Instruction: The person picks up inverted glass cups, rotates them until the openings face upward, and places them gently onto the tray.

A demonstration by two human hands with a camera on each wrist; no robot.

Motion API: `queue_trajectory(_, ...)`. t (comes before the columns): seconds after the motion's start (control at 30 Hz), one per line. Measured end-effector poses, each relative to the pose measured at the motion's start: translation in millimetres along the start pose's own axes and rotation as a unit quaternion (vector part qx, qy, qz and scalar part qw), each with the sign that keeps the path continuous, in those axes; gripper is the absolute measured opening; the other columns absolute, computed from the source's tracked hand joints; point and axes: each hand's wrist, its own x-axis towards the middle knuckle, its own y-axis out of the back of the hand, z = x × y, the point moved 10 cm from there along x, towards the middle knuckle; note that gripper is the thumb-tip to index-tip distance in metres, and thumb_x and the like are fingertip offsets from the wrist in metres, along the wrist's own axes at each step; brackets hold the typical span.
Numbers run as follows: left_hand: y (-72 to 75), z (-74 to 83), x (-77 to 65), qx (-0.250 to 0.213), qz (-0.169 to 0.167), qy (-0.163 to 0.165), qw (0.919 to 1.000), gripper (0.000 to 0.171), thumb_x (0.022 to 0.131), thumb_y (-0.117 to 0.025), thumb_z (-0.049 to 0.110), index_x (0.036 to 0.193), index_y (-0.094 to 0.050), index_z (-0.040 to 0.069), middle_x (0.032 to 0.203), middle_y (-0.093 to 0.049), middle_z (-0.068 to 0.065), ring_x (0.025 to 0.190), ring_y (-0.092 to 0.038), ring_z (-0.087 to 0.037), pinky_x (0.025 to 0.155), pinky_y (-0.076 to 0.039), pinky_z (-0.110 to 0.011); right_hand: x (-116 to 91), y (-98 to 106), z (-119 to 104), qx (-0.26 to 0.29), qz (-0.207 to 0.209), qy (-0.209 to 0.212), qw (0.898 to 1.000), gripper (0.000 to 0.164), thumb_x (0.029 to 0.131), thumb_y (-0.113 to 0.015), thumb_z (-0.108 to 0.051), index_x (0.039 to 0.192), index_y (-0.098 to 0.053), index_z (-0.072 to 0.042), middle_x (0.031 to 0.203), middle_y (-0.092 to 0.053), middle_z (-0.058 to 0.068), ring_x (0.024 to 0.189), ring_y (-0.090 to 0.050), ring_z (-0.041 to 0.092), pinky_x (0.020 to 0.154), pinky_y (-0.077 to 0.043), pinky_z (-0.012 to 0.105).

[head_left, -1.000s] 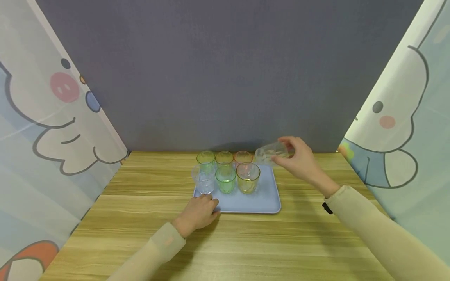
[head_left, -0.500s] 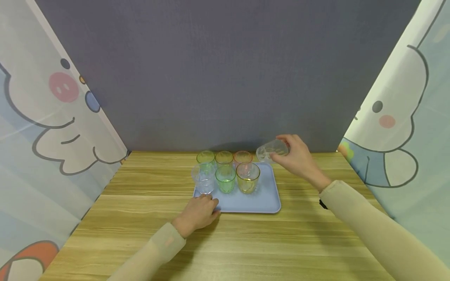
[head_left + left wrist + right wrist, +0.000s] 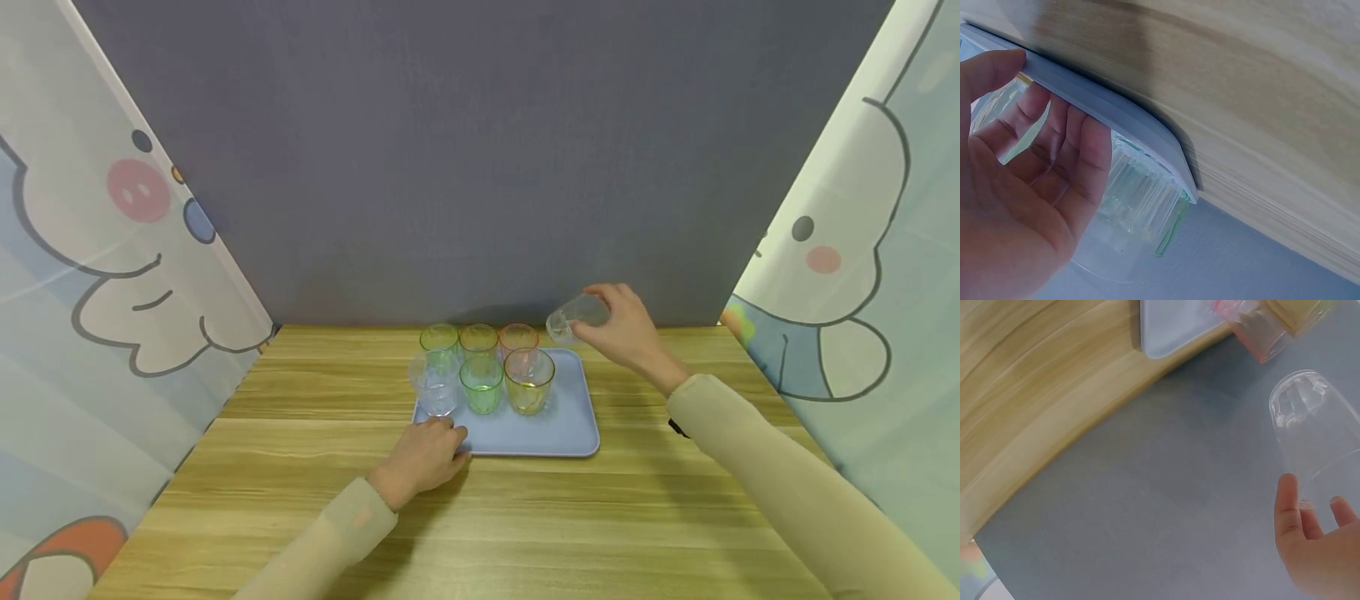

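My right hand [image 3: 622, 335] holds a clear plastic cup [image 3: 576, 320] near its rim, tilted above the tray's back right corner. In the right wrist view the cup's ribbed base [image 3: 1299, 400] points toward the tray side, and my fingertips lie at the rim end. My left hand [image 3: 423, 454] grips the front left edge of the pale blue tray [image 3: 551, 436], thumb outside the rim and fingers curled inside. Standing upright on the tray are a clear cup [image 3: 437, 393], a green cup [image 3: 482, 387] and a yellow cup [image 3: 529, 385] in front.
Behind them stand a yellow-green cup [image 3: 438, 337], an amber cup [image 3: 478, 337] and a pink cup [image 3: 519, 336]. The wooden table [image 3: 525, 525] ends at a grey panel [image 3: 480, 167] just behind the tray. Cartoon curtains [image 3: 832, 325] hang at both sides.
My right hand has shifted slightly left and up, and the clear cup in it has tipped from nearly level to slanting, its left end lower. My left hand and the tray stay put.
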Motion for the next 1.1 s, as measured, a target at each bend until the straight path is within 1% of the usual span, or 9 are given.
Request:
queue_trajectory(0.2,-1.2,-0.3,0.4,0.001,0.003,-0.002,1.0,0.025,0.09,-0.078,0.03,0.077,-0.062,0.014,0.071,-0.054,0.001,0.065,-0.059,-0.019,0.048,-0.047,-0.032,5.5,-5.2,4.3,-0.003,-0.004,-0.003,1.0,0.063,0.088,-0.07,-0.032,0.141,-0.054,-0.002,0.14,-0.048,0.024,0.129,-0.043,0.041,0.102,-0.038,0.061)
queue_trajectory(0.43,1.2,0.7,0.1,0.009,0.015,-0.007,0.9998,0.026,0.089,-0.078,0.03,0.076,-0.062,0.015,0.07,-0.054,0.001,0.064,-0.06,-0.02,0.047,-0.047,-0.033,10.4,-15.4,9.9,-0.009,-0.029,-0.007,1.0,0.064,0.089,-0.069,-0.033,0.143,-0.053,-0.003,0.142,-0.046,0.024,0.133,-0.04,0.044,0.104,-0.037,0.064)
queue_trajectory(0.77,-2.4,-1.8,-0.4,0.009,0.005,0.001,1.0,0.026,0.089,-0.077,0.033,0.078,-0.062,0.015,0.072,-0.054,0.001,0.067,-0.061,-0.02,0.049,-0.048,-0.035,13.3,-34.1,18.7,-0.04,-0.06,-0.019,0.997,0.065,0.084,-0.07,-0.033,0.141,-0.055,-0.006,0.141,-0.046,0.025,0.13,-0.042,0.044,0.102,-0.041,0.065)
queue_trajectory(0.97,-3.9,-2.1,-0.3,0.004,0.006,-0.001,1.0,0.025,0.09,-0.076,0.033,0.077,-0.063,0.016,0.071,-0.053,0.002,0.066,-0.059,-0.019,0.049,-0.046,-0.033,11.6,-44.5,21.1,-0.057,-0.074,-0.007,0.996,0.067,0.082,-0.071,-0.033,0.14,-0.056,-0.003,0.135,-0.049,0.026,0.124,-0.044,0.044,0.098,-0.044,0.063)
queue_trajectory(1.1,-3.4,-1.6,-0.8,0.004,0.014,-0.004,0.9999,0.026,0.089,-0.077,0.033,0.076,-0.062,0.016,0.071,-0.053,0.002,0.065,-0.059,-0.019,0.048,-0.046,-0.032,10.3,-51.4,21.7,-0.077,-0.081,0.008,0.994,0.067,0.083,-0.071,-0.034,0.14,-0.058,-0.002,0.132,-0.051,0.026,0.122,-0.045,0.043,0.094,-0.047,0.062)
